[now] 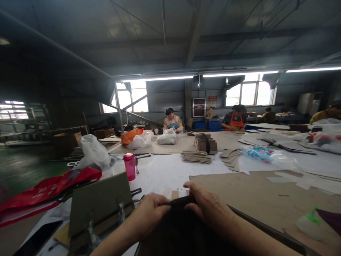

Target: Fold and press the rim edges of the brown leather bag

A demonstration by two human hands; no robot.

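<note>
A dark, flexible piece of sheet material [181,201] spans the gap between my two hands, its edge bent upward; its lower part falls into shadow, so its kind is unclear. My left hand [152,215] pinches the edge between thumb and fingers. On the other side, my right hand [209,209] grips the same edge, thumb below and fingers above. To the left of my left hand stands an olive-green panel [99,199] with clear plastic wrap on its straps. Small tan scraps [175,194] lie on the table just beyond my hands.
A pink bottle [129,167] stands ahead on the left, near a red bag [50,188]. Stacked grey-brown pieces [196,157] sit mid-table. Brown sheeting [255,199] covers the right side, with a white, green-topped container [309,225]. Co-workers [234,121] sit across the table.
</note>
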